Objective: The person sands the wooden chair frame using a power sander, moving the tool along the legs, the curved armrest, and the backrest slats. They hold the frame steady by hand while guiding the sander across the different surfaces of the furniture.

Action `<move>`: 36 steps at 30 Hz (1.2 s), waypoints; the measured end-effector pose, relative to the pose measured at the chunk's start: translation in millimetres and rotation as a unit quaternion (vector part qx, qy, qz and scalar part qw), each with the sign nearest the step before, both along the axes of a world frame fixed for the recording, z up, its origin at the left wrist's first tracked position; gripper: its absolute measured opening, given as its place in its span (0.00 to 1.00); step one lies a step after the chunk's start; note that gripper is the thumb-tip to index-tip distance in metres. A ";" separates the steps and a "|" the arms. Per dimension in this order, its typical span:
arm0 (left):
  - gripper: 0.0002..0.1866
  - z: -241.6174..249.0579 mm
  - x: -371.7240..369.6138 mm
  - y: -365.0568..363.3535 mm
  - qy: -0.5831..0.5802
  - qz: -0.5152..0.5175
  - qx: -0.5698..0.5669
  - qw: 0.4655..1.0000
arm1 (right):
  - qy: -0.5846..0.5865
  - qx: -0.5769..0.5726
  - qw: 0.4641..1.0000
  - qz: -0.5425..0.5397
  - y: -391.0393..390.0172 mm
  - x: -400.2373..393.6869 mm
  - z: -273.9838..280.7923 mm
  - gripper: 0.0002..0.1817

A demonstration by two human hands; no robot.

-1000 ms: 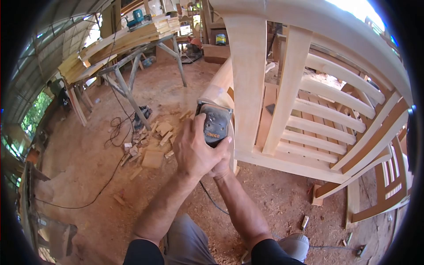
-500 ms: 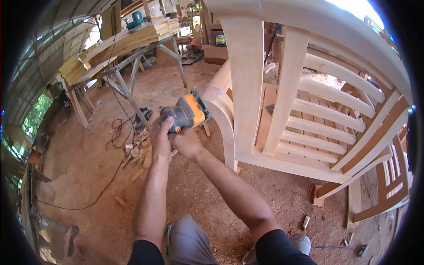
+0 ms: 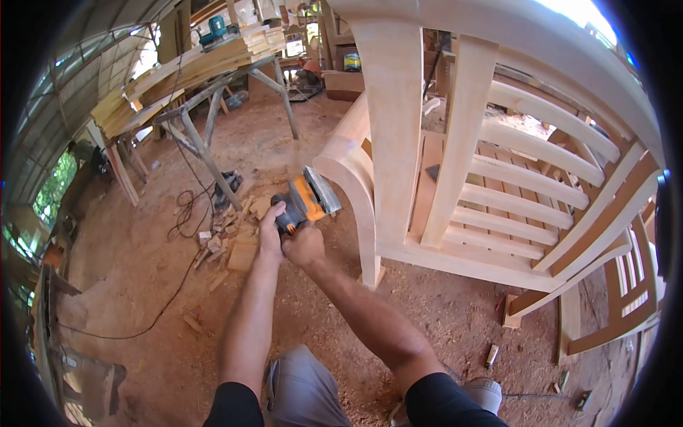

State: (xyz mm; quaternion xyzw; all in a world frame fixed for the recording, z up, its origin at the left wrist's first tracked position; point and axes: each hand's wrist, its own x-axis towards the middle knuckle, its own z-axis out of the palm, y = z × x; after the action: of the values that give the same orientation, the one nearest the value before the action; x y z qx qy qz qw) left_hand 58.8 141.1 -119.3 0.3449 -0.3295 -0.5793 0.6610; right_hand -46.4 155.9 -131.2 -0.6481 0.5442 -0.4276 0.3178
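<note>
At the far left, greenery (image 3: 58, 186) showed beyond the shed, below a corrugated roof (image 3: 82, 99). Next came a rough pole trestle (image 3: 197, 146) bearing a stack of planks (image 3: 196, 73), on which a teal power tool (image 3: 214, 30) sat. A black cable (image 3: 121, 334) trailed over the reddish dirt floor (image 3: 128, 277), and wood offcuts (image 3: 243, 256) lay in a loose heap near the foot of the trestle.

Right of the heap, the person's left hand (image 3: 269, 231) was wrapped about the dark rear of an orange-and-grey electric sander (image 3: 307, 201), its thumb along the casing. The right hand (image 3: 306, 247) gripped from beneath, its fingers mostly hidden by the tool. Together they held the sander in mid-air, tilted, its flat pad turned up and to the right. Floor showed between the pad and the curved front leg (image 3: 364, 203) of a pale wooden bench, whose rounded armrest (image 3: 348, 139) ended just above.

Farther right rose a broad upright (image 3: 397, 135) of the same bench, then a row of slightly bowed slats (image 3: 526, 169). Below, a small block (image 3: 511, 312) lay under one foot of the furniture. At the right edge stood another slatted wooden piece (image 3: 629, 313), partly cut off.
</note>
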 end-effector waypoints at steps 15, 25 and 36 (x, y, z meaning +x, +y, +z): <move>0.28 -25.4 -44.9 25.8 -0.194 0.049 -0.032 0.979 | -0.185 -0.006 0.982 -0.034 14.7 -20.8 -67.3 0.24; 0.24 -6.0 -24.9 20.2 -0.117 0.092 -0.050 0.988 | -0.107 -0.040 0.991 0.075 -3.7 -27.0 -24.1 0.22; 0.22 -10.1 -26.0 18.0 -0.118 0.089 -0.057 0.987 | -0.051 -0.030 0.992 0.109 -5.9 -45.4 -8.2 0.23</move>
State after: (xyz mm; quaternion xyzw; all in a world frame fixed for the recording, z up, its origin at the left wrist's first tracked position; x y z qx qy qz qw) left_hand 32.8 159.1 -129.4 0.4008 -0.4058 -0.4536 0.6848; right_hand -91.8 150.0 -139.5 -0.6904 0.4403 -0.4385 0.3704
